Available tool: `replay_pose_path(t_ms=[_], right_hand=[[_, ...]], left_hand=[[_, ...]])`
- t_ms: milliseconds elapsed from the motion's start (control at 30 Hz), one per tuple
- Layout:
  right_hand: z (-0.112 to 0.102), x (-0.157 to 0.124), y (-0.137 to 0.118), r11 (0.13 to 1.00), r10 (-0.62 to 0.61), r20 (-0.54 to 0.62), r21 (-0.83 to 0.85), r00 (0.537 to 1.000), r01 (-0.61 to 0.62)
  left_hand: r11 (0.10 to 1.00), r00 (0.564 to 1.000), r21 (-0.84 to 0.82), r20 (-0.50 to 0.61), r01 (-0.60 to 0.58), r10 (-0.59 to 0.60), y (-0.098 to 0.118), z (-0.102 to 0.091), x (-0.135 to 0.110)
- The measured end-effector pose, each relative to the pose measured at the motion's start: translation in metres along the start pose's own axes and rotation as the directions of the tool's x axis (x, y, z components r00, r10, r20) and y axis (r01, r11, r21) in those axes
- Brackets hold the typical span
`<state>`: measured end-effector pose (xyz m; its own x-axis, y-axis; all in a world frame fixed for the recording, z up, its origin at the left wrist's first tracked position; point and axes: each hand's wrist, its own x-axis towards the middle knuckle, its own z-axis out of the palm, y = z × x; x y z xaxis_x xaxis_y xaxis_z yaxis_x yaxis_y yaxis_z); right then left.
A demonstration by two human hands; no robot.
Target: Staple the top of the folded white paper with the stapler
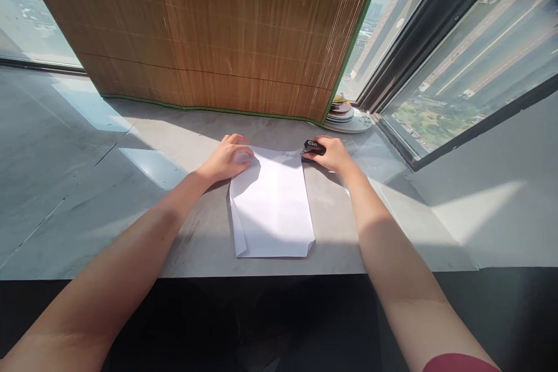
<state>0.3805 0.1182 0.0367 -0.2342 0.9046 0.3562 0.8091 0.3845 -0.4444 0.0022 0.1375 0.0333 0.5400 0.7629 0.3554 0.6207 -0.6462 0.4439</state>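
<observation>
White sheets of paper (pixel 272 203), apparently a folded stack, lie on the grey ledge, with faint print along the far edge. The lower corners and left edge curl or fold up. My left hand (pixel 231 157) rests at the far left corner, its fingers bent round the paper. In my right hand (pixel 333 154) is a small black stapler (pixel 314 147) with white lettering, closed between thumb and fingers. Its front end meets the far right corner of the paper; whether its jaws go over the sheets is too small to tell.
A brown bamboo blind (pixel 226 35) with green edging hangs just behind the paper. Several stacked plates (pixel 346 119) stand by the window frame (pixel 405 40) at the back right. The front edge of the grey ledge (pixel 200 261) runs close below the paper.
</observation>
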Motion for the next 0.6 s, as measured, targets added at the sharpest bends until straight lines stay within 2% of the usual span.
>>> replay_pose_path(t_ms=[100, 233, 300, 400, 500, 533, 600], right_hand=[[0.002, 0.001, 0.001, 0.997, 0.081, -0.024, 0.006, 0.996, -0.081], [-0.004, 0.001, 0.001, 0.998, 0.062, 0.082, -0.01, 0.995, -0.061], [-0.006, 0.001, 0.003, 0.996, 0.091, 0.086, -0.032, 0.992, -0.088], [-0.005, 0.001, 0.007, 0.956, 0.255, -0.069, -0.134, 0.965, -0.262], [-0.004, 0.003, 0.002, 0.882, 0.378, -0.269, -0.186, 0.886, -0.433], [-0.004, 0.005, -0.004, 0.877, 0.384, -0.31, -0.173, 0.87, -0.449], [-0.001, 0.008, -0.021, 0.903, 0.35, -0.337, -0.127, 0.874, -0.411]], left_hand=[[0.999, 1.0, 0.018, 0.004, -0.027, 0.026, -0.006, 0.002, -0.002], [0.999, 0.999, 0.005, -0.003, -0.045, 0.045, -0.012, 0.005, -0.003], [0.999, 0.999, -0.007, -0.009, -0.042, 0.042, -0.014, 0.007, -0.003], [0.999, 0.999, -0.02, -0.012, -0.03, 0.03, -0.016, 0.008, -0.003], [0.999, 1.0, -0.027, -0.005, -0.018, 0.018, -0.016, 0.008, -0.002], [0.999, 1.0, -0.031, -0.001, -0.014, 0.014, -0.016, 0.007, -0.002], [0.999, 1.0, -0.04, 0.005, -0.004, 0.005, -0.015, 0.006, -0.002]])
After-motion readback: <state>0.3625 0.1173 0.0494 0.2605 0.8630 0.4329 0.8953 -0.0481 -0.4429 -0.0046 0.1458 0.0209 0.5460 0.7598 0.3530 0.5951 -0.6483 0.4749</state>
